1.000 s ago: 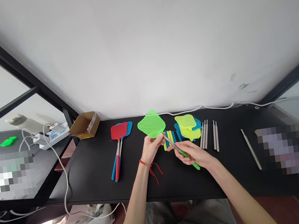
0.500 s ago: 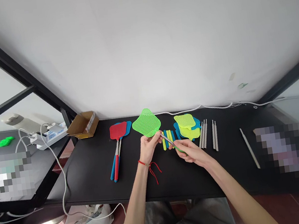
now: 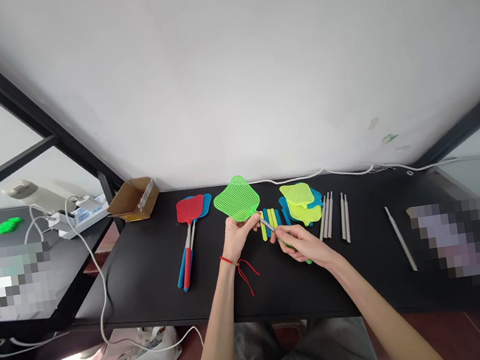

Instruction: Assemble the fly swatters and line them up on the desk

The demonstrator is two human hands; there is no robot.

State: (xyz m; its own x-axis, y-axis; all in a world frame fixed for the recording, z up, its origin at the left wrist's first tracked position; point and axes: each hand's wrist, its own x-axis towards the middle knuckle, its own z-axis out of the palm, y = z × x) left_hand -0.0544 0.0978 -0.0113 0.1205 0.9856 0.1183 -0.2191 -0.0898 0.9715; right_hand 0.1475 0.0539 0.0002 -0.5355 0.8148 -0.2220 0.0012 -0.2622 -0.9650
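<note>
A green fly swatter (image 3: 237, 200) with a perforated head and metal shaft is held above the black table. My left hand (image 3: 242, 231) pinches it where the head meets the shaft. Lower down, my right hand (image 3: 300, 244) is closed round the shaft and green grip, hiding most of the grip. Behind my hands lie several yellow-green and blue handle grips (image 3: 273, 218). To their right is a stack of yellow-green and blue swatter heads (image 3: 298, 195). Several grey metal rods (image 3: 328, 216) lie beside the stack.
A red swatter (image 3: 190, 209) and blue ones lie at the left of the table (image 3: 146, 276). An open cardboard box (image 3: 134, 199) stands at the back left, near a power strip (image 3: 84, 215) with cables. One rod (image 3: 401, 239) lies apart at right. A white cable runs along the wall.
My right hand slid up the shaft over the grip, then shifted slightly, with the grip's end showing below it again. The swatter head moved a little left. My left hand keeps its pinch.
</note>
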